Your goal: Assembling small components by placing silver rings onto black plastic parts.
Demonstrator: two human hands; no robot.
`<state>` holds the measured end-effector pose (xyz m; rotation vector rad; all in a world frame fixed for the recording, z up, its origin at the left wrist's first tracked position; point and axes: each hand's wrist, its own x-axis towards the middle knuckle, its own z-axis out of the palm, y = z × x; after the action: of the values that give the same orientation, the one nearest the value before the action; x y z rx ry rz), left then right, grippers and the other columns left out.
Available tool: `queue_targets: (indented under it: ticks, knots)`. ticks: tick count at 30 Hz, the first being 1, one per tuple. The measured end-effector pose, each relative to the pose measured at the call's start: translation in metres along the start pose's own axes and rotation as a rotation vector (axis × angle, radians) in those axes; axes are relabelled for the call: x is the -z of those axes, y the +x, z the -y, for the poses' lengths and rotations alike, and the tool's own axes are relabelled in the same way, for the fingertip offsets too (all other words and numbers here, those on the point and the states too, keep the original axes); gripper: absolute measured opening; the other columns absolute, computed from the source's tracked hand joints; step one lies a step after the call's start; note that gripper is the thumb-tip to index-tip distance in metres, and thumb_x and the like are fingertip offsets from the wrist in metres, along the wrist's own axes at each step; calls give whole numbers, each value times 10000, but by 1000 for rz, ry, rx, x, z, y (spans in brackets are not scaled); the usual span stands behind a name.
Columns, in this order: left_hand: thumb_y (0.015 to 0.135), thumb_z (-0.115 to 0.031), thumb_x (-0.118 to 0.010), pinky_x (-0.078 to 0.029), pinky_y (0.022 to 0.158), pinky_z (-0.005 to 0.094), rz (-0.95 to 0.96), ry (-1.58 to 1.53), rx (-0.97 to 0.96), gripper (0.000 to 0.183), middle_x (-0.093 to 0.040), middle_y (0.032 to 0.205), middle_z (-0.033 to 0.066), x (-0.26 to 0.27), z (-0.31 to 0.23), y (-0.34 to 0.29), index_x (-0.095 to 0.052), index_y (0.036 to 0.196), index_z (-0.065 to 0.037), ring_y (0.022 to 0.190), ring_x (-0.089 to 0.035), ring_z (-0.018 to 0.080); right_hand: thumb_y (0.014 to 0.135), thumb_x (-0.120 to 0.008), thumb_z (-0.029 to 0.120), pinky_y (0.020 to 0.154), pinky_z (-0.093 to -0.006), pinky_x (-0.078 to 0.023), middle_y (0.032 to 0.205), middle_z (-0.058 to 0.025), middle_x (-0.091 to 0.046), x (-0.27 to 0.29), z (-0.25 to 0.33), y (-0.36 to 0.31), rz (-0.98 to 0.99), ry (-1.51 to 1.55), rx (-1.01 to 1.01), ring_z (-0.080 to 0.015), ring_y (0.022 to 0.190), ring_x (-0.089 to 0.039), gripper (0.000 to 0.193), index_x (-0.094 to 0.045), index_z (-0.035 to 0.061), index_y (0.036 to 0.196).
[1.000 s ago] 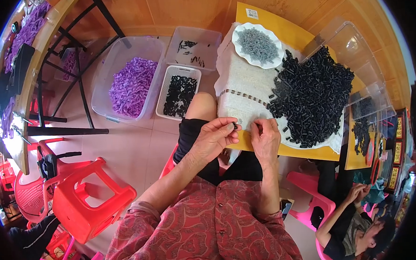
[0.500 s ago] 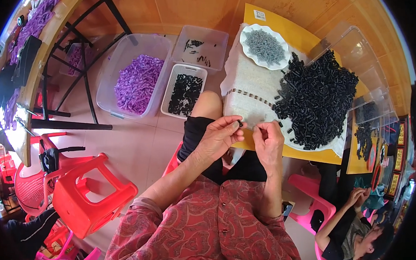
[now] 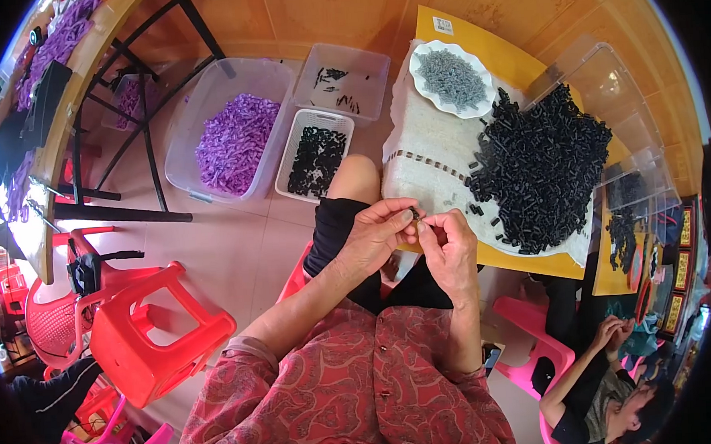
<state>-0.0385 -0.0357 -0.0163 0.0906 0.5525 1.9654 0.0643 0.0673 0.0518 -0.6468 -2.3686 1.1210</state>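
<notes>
My left hand (image 3: 378, 230) pinches a small black piece (image 3: 414, 212) between thumb and fingertips, over the near edge of a white cloth (image 3: 424, 142). My right hand (image 3: 451, 245) meets it there, its thumb and fingers closed at the piece's lower end; whether they grip a second small part is hidden. Right of the hands, a large heap of short black tube-like pieces (image 3: 542, 172) lies on the cloth. A few loose black pieces (image 3: 475, 209) lie just beyond my right hand. At the far side stands a scalloped white dish (image 3: 484, 107) of small grey translucent pieces (image 3: 454, 80).
A yellow board (image 3: 486, 34) lies under the cloth. On the left floor stand a clear bin (image 3: 177, 163) of purple pieces, a white basket (image 3: 282, 165) of black pieces and a clear box (image 3: 372, 76). A red stool (image 3: 120, 339) is at left; another person (image 3: 598, 394) sits at lower right.
My right hand has moved left and its fingertips now meet the left hand's at the small black piece. The left hand has hardly moved.
</notes>
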Motion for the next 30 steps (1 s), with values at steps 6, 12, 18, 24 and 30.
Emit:
queue_targets:
  ticks: [6, 12, 18, 24, 30]
  knots:
    - [947, -26, -544, -534, 737, 262, -5, 47, -24, 229, -646, 1058, 128, 0, 3, -1, -607, 1167, -7, 798, -595, 122, 847, -654, 50, 560, -332, -497, 813, -125, -572, 4, 5, 2, 52, 6, -54, -217, 624, -628, 98, -591, -14, 886]
    - [947, -19, -540, -542, 739, 261, 18, 82, -31, 219, -647, 1053, 117, 0, 3, 0, -611, 1154, -5, 808, -603, 124, 858, -673, 80, 568, -307, -498, 799, -128, -606, 7, 4, 4, 79, 59, -166, -197, 632, -637, 127, -598, -21, 874]
    - [938, -41, -563, -548, 747, 266, -19, -143, 80, 232, -640, 1061, 130, 7, -2, 2, -593, 1166, -7, 828, -621, 138, 872, -670, 73, 495, -239, -468, 763, -80, -638, 4, 5, 2, 51, 221, -288, -111, 573, -607, 119, -606, -24, 894]
    - [930, -50, -577, -549, 758, 269, 1, -444, 194, 218, -639, 1042, 132, 3, -5, 2, -586, 1142, 0, 832, -624, 148, 869, -671, 42, 456, -175, -432, 731, -41, -634, 2, 1, -5, -20, 525, -409, -66, 551, -595, 126, -597, -17, 952]
    - [924, -51, -585, -543, 736, 269, -60, -304, 179, 230, -638, 1024, 133, -1, -2, 0, -585, 1146, 11, 821, -617, 149, 852, -693, 34, 436, -174, -421, 710, -45, -651, 1, 2, -10, -49, 511, -385, -57, 537, -583, 161, -576, -18, 951]
